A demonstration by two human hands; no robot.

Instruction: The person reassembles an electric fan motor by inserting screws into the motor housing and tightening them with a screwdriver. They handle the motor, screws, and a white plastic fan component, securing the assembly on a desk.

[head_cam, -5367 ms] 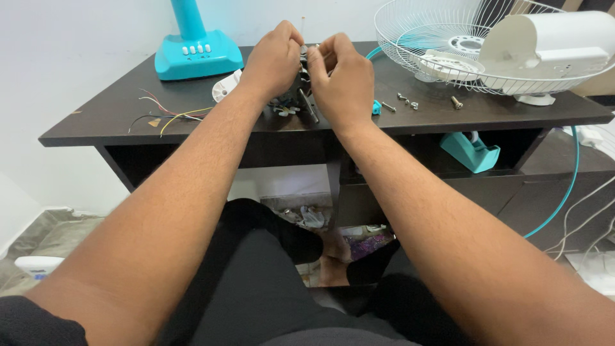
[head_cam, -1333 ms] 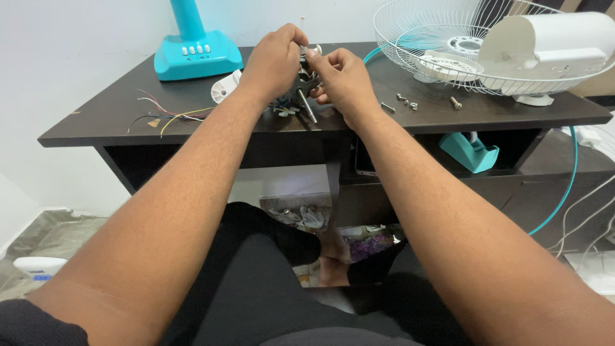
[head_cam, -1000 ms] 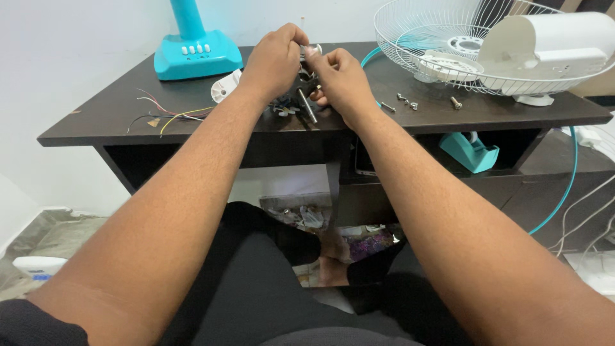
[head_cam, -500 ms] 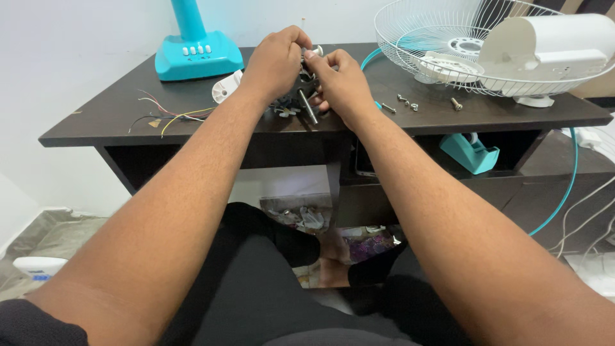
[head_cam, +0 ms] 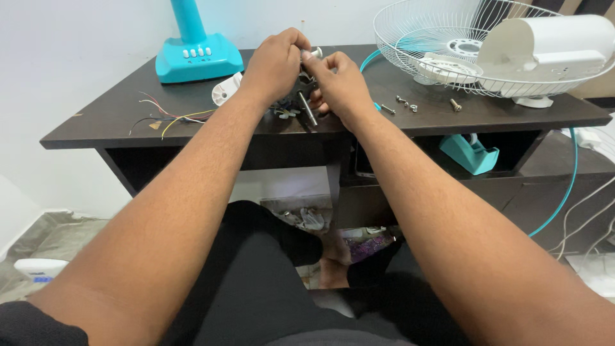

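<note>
Both hands meet over the middle of a dark wooden desk (head_cam: 102, 118). My left hand (head_cam: 274, 64) is closed around a dark fan motor (head_cam: 301, 90), whose metal shaft (head_cam: 307, 109) points down toward me. My right hand (head_cam: 341, 80) pinches a small white knob (head_cam: 316, 51) at the motor's top, its fingers against the motor's right side. Most of the motor is hidden by the two hands.
A teal fan base (head_cam: 198, 56) stands at the back left, loose coloured wires (head_cam: 168, 114) lie left, a white plastic part (head_cam: 224, 90) beside my left wrist. Screws (head_cam: 405, 102) lie right, near a white wire grille (head_cam: 448, 45) and white housing (head_cam: 551, 41). A teal tape dispenser (head_cam: 471, 152) sits on the shelf below.
My right hand has opened from a fist beside the motor into a pinch on the small white knob at its top. My left hand has kept its hold; the view shifted slightly.
</note>
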